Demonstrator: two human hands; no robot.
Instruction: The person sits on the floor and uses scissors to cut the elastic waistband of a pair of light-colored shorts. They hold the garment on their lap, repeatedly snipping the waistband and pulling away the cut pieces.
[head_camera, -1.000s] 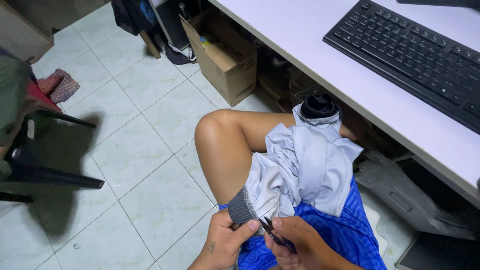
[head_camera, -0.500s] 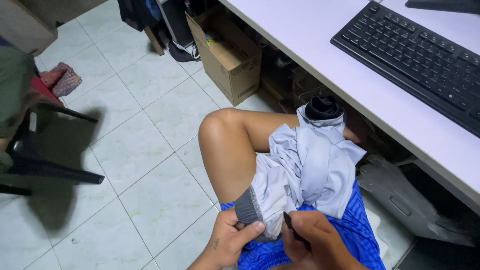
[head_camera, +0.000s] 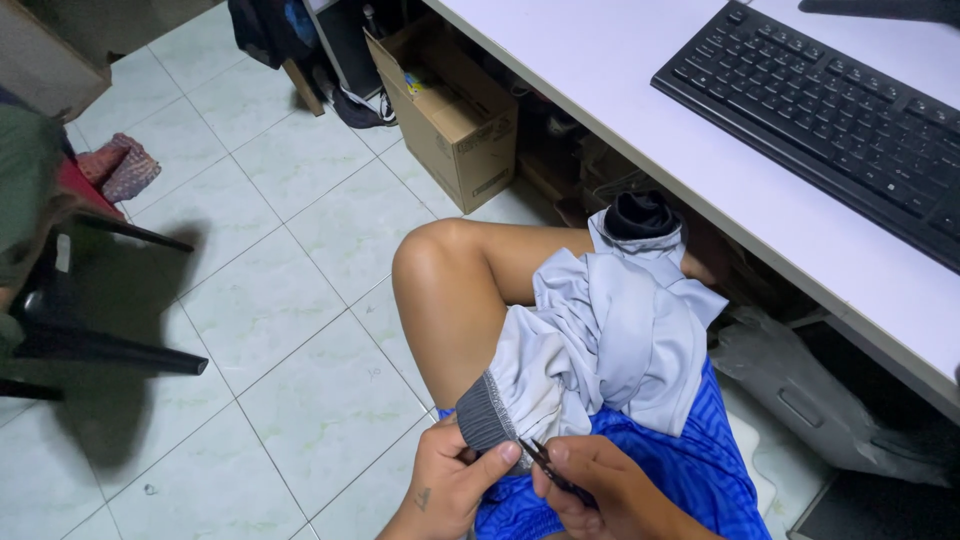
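Observation:
A light grey garment (head_camera: 610, 335) with a dark grey ribbed cuff (head_camera: 486, 417) lies bunched over my bare knee and blue shorts (head_camera: 700, 475). My left hand (head_camera: 452, 483) pinches the cuff's edge between thumb and fingers. My right hand (head_camera: 600, 487) grips a small dark pointed tool (head_camera: 543, 462), whose tip touches the fabric just beside the cuff. The two hands sit close together at the bottom of the view, partly cut off by the frame.
A white desk (head_camera: 640, 90) with a black keyboard (head_camera: 835, 125) runs along the upper right. Below it stand an open cardboard box (head_camera: 445, 115), dark bags and clutter. A dark chair (head_camera: 70, 320) stands left on the tiled floor (head_camera: 280, 300).
The view has shifted slightly. My right hand has brought the tool's tip back up against the fabric by the cuff; my left hand keeps its pinch.

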